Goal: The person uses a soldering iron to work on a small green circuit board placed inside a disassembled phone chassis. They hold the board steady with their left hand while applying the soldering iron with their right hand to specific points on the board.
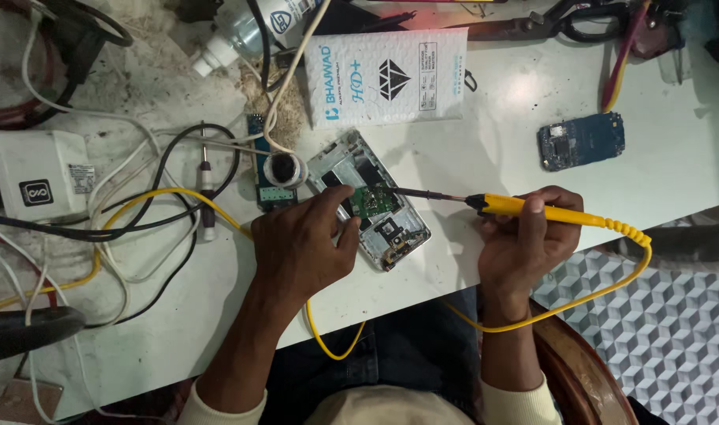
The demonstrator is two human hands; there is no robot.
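Observation:
An opened phone frame (pixel 371 201) lies on the white table (pixel 517 118) with a small green circuit board (pixel 373 201) in it. My left hand (pixel 300 244) rests on the frame's left side, fingers pressing beside the green board. My right hand (pixel 529 240) grips a yellow-handled soldering iron (pixel 533 208); its dark tip touches the green board. The iron's yellow cable (pixel 604 293) loops off the table edge and back under my arms.
A white padded pouch (pixel 387 75) lies behind the frame, a blue circuit board (pixel 581 142) to the right. A solder spool (pixel 285 169) sits on a blue board. At the left are a white adapter (pixel 37 173), tangled cables and a screwdriver (pixel 207 189). Scissors (pixel 564 22) lie at the back.

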